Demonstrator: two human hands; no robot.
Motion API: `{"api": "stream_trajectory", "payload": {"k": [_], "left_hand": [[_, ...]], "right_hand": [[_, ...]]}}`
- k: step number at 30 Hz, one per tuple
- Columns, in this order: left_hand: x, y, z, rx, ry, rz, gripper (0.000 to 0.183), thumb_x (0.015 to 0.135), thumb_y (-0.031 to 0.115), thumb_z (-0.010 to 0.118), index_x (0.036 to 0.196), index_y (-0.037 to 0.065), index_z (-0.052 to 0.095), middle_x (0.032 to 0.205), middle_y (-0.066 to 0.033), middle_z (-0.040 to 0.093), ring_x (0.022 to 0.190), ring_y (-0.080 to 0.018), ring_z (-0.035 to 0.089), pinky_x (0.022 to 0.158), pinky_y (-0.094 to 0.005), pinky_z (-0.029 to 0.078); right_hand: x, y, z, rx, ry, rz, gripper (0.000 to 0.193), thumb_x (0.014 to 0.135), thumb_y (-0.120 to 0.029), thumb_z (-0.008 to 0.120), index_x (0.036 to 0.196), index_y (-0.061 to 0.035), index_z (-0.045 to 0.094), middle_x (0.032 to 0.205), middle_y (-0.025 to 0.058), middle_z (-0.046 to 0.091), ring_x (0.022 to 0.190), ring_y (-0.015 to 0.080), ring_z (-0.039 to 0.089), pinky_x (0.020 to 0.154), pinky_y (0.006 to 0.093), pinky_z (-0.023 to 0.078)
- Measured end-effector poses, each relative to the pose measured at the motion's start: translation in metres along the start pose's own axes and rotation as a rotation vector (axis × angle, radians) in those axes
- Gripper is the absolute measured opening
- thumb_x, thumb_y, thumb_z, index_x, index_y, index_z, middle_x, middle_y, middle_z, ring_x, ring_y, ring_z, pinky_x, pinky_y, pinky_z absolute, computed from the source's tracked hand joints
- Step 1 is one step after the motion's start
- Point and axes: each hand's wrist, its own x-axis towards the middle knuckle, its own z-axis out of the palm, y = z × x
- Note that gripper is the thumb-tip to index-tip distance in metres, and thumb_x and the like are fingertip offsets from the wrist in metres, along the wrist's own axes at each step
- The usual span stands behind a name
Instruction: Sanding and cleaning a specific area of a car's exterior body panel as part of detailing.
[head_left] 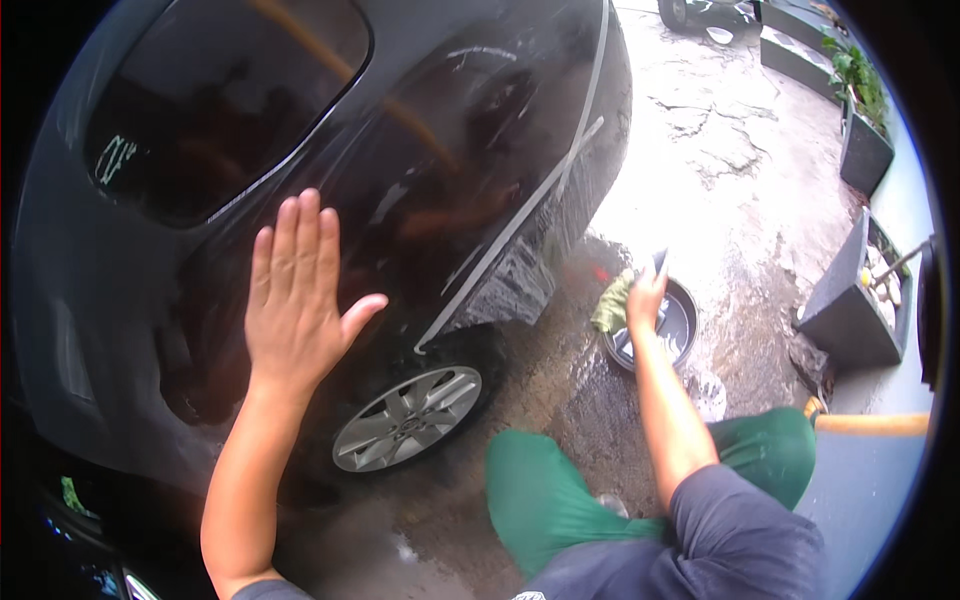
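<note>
My left hand [292, 290] is spread flat over the side of the dark car [440, 190], fingers pointing up toward the rear window; whether the palm touches the paint I cannot tell. It holds nothing. My right hand [646, 300] is closed on a small dark flat piece [660, 261] that sticks up past its fingers; its kind is unclear. That hand is over a round dark basin [690, 318] on the wet ground. A green cloth [611, 304] hangs on the basin's left rim, beside my right hand. Pale streaks mark the car's lower corner [515, 280].
A silver wheel [408, 420] sits below the car's side. Along the right wall stand grey planters [850, 300], one with a leafy plant [858, 75]. A wooden handle [870, 424] juts from the right. My green-trousered knees [535, 490] are bent near the ground.
</note>
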Motion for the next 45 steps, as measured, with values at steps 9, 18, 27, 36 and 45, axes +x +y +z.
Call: {"api": "stream_trajectory", "payload": {"k": [9,18,27,36,45], "left_hand": [[0.195,0.062,0.01,-0.065,0.272,0.166,0.096,0.093,0.069,0.043,0.155,-0.002,0.028,0.164,-0.0172,0.025,0.154,-0.0273,0.018,0.126,-0.0429,0.014],[0.353,0.128,0.022,0.115,0.267,0.195,0.099,0.095,0.072,0.034,0.155,-0.007,0.025,0.163,-0.0236,0.025,0.154,-0.0354,0.017,0.127,-0.0463,0.007],[0.366,0.154,0.04,0.28,0.358,0.002,0.097,0.099,0.067,0.03,0.155,-0.01,0.018,0.166,-0.0217,0.014,0.156,-0.0302,0.005,0.127,-0.0416,0.0],[0.296,0.115,0.028,0.137,0.31,0.189,0.091,0.096,0.071,0.032,0.154,0.001,0.033,0.163,-0.0121,0.031,0.153,-0.0225,0.022,0.127,-0.0398,0.011],[0.231,0.089,0.02,0.021,0.224,0.247,0.091,0.095,0.069,0.041,0.157,0.004,0.028,0.164,-0.009,0.028,0.153,-0.0218,0.023,0.126,-0.0402,0.014]], "right_hand": [[-0.032,0.086,0.019,0.204,0.316,0.415,0.058,0.106,-0.029,0.046,0.144,0.014,0.037,0.149,0.0322,0.042,0.139,0.04,0.041,0.116,0.0416,0.03],[-0.028,0.071,0.028,0.278,0.231,0.45,0.06,0.107,-0.029,0.047,0.144,0.0156,0.034,0.143,0.0336,0.047,0.132,0.0396,0.049,0.112,0.0402,0.036],[-0.009,0.061,-0.001,0.485,0.252,0.574,0.06,0.107,-0.032,0.048,0.148,0.009,0.033,0.14,0.0265,0.052,0.126,0.0303,0.055,0.107,0.0365,0.042],[-0.015,0.072,0.007,0.514,0.244,0.624,0.065,0.105,-0.038,0.049,0.148,0.0082,0.034,0.144,0.0264,0.049,0.128,0.0338,0.054,0.104,0.0395,0.044],[-0.026,0.084,0.001,0.238,0.194,0.548,0.059,0.106,-0.034,0.047,0.141,0.012,0.042,0.141,0.0338,0.05,0.131,0.0447,0.048,0.111,0.0438,0.036]]}}
